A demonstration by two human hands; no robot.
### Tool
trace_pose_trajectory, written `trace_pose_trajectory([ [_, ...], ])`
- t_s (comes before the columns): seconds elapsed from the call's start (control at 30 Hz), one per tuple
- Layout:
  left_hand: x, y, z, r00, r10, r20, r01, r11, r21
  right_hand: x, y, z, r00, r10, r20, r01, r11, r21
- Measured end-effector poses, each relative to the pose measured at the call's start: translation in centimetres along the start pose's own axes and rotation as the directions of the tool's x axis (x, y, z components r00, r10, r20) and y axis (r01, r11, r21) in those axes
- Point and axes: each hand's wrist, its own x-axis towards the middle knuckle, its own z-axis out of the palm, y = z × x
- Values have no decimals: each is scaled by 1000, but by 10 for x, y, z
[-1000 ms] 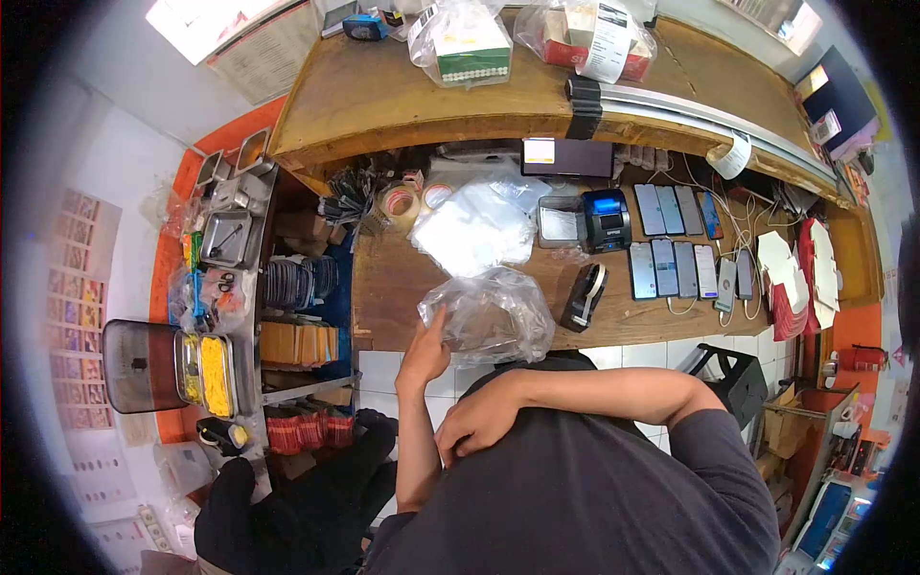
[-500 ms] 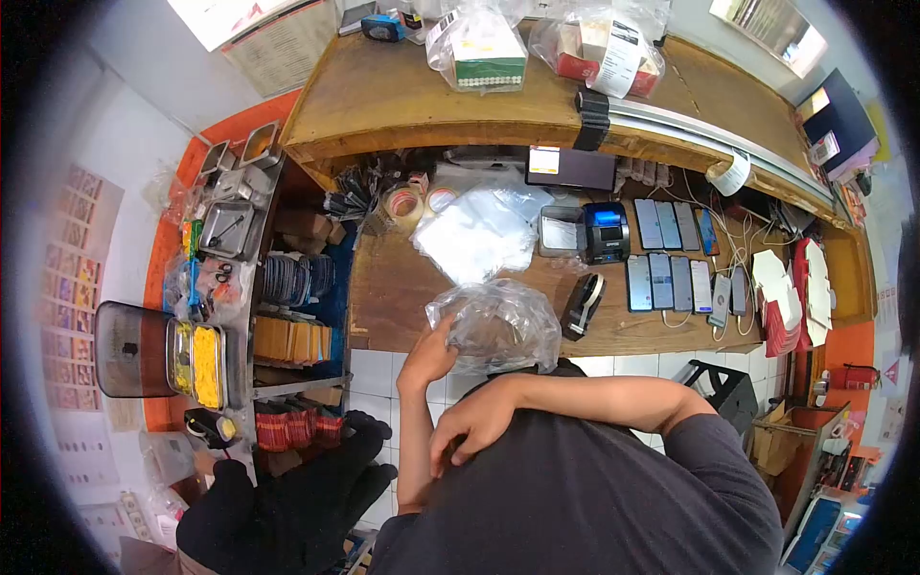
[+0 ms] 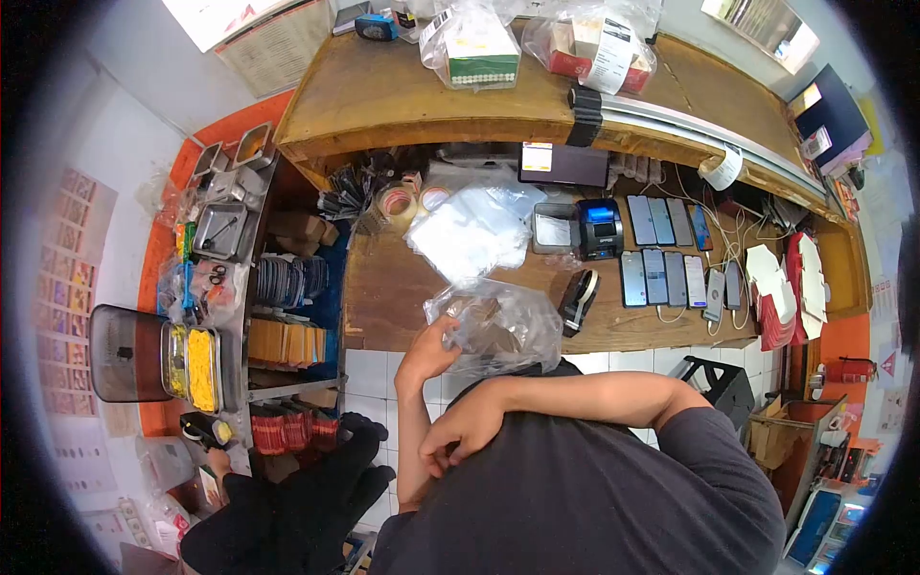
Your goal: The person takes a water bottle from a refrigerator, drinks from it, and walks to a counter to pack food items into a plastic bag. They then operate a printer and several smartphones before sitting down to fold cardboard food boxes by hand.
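Head view: left hand (image 3: 428, 347) grips the left edge of a crumpled clear plastic bag (image 3: 498, 326) — the bag sits at the near edge of the brown wooden desk (image 3: 393, 287), left of a black tape dispenser (image 3: 578, 298). Right hand (image 3: 460, 431) rests loosely curled against the dark shirt (image 3: 585, 489), grasping nothing.

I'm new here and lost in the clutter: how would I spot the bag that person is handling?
Find the lower wooden counter. At its near edge, left of the black tape dispenser, sits a crumpled clear bag, touched by the left hand. Unlike the flat plastic sheets behind, it is puffed up.
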Motion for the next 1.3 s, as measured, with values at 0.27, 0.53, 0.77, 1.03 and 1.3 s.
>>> trace_pose_trajectory([
  [0.27, -9, -4, 3, 994, -72, -84, 57, 984, -167, -57, 0, -11, 801, 238, -549, -248, 967, 56],
  [0.53, -30, 10, -7, 991, -90, -100, 100, 990, 99, -150, 100, 5, 45, 711, -701, -994, -36, -101],
  [0.77, -21, 36, 9, 973, -201, -112, 226, 926, 302, -117, 68, 4, 124, 732, -670, -991, 53, -126],
  [1.03, -12, 33, -4, 985, -34, 171, 28, 999, 36, -100, 91, -24, 314, 801, -509, -934, 165, -316],
  [1.3, -30, -4, 0, 977, 210, -38, -213, 951, -222, -176, -9, 36, 452, 322, -832, -245, 941, 231],
])
